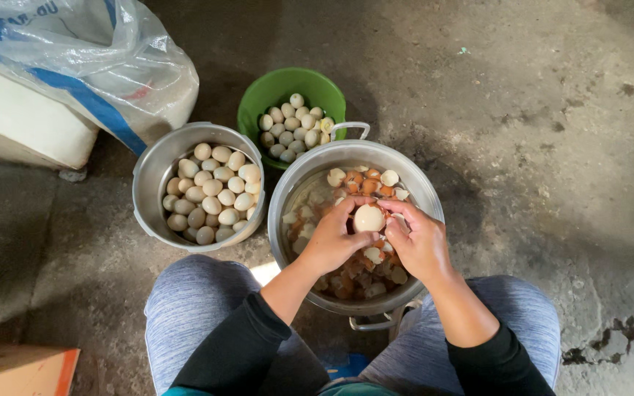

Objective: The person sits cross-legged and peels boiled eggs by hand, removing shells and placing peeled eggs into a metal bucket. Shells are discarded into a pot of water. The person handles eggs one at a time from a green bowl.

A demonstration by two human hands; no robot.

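Both hands hold one pale boiled egg (369, 218) over a large metal pot (417, 188) that has water and many floating brown and white shell pieces in it. My left hand (333, 236) cups the egg from the left, thumb and fingers on it. My right hand (420, 240) grips it from the right with the fingertips. My knees in grey leggings frame the pot on both sides.
A smaller metal pot (148, 183) to the left is full of several pale eggs. A green plastic bucket (258, 95) behind holds more eggs. A clear plastic sack (104, 59) lies at top left, a cardboard box (16, 370) at bottom left. The floor is rough concrete.
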